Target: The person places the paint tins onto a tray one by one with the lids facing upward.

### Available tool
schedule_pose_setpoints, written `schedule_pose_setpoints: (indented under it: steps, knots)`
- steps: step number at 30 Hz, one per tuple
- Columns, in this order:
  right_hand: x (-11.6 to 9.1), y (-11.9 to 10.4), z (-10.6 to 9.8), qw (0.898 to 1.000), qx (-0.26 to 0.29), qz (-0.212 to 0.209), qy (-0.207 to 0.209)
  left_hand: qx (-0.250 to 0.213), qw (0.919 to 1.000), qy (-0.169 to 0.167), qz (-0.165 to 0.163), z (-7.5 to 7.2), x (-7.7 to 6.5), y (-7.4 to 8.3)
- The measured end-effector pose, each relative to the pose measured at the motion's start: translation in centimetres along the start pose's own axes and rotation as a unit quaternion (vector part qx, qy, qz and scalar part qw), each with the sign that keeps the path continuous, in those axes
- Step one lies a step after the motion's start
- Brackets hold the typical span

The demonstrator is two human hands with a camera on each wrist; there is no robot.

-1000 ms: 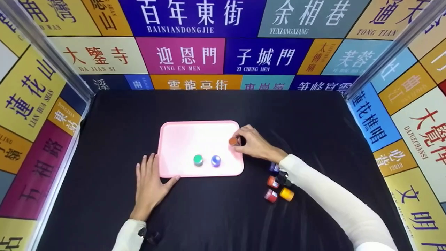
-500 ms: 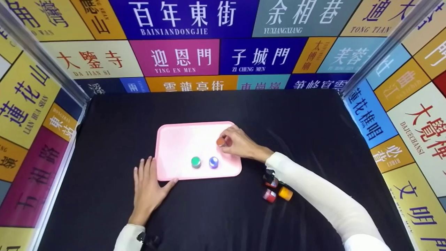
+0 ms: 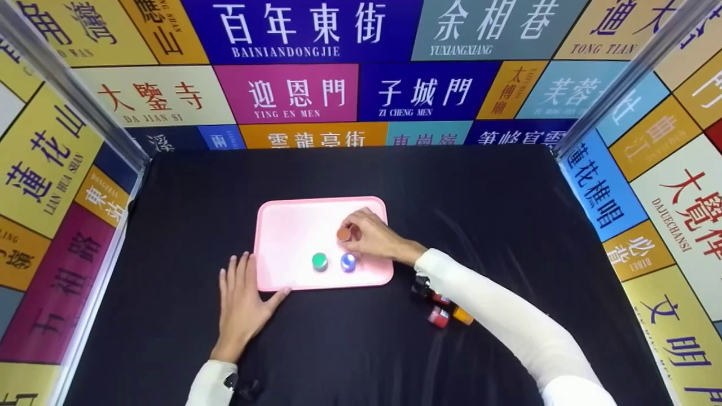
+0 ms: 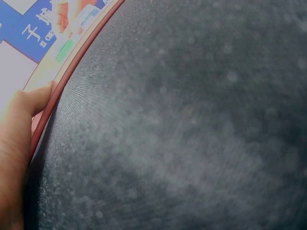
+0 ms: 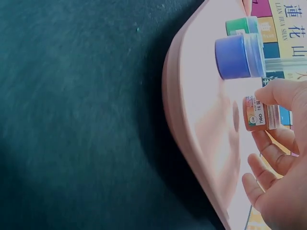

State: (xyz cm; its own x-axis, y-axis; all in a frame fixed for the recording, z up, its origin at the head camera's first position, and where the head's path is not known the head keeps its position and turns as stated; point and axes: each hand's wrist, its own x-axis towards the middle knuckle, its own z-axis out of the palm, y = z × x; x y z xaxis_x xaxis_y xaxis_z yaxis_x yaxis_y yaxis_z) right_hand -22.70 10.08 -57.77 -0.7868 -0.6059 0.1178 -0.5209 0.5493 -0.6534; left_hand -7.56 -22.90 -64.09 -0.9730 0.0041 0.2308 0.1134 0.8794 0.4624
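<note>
My right hand point(image 3: 372, 234) pinches a small brown paint jar point(image 5: 259, 114) between thumb and fingers, above the pink tray point(image 3: 293, 223). A gap shows between jar and tray in the right wrist view. Two jars stand upright on the tray: a green paint jar point(image 3: 320, 261) and, to its right, a blue paint jar point(image 3: 348, 262), which is just in front of the right hand. At the tray's near left corner lies my left hand point(image 3: 242, 307), its fingers straight along the left side and its thumb touching the front rim.
Right of the tray, partly under the right forearm, lie a red paint jar point(image 3: 438, 317), a yellow paint jar point(image 3: 463, 315) and an orange-red jar point(image 3: 440, 298). Black cloth point(image 3: 338, 349) covers the table. Sign-covered walls point(image 3: 304, 93) enclose its back and sides.
The right hand has carried the brown paint jar leftward from the tray's right edge to above its middle right. The left hand keeps its place at the tray corner.
</note>
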Motion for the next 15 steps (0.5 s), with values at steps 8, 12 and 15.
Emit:
schedule_pose_setpoints:
  steps: [8,12,15]
  knots:
    - [0.9,-0.3,1.4,1.000,0.007,0.004,0.003,-0.004,1.0000,-0.007,-0.003,0.0,0.0,0.0]
    - [1.2,-0.7,2.0,1.000,0.013,-0.001,0.004,-0.004,0.9999,-0.010,-0.005,0.0,0.0,0.0]
    - [1.5,-1.0,2.3,1.000,0.014,-0.003,0.002,-0.004,0.9999,-0.009,-0.004,0.0,0.0,-0.1]
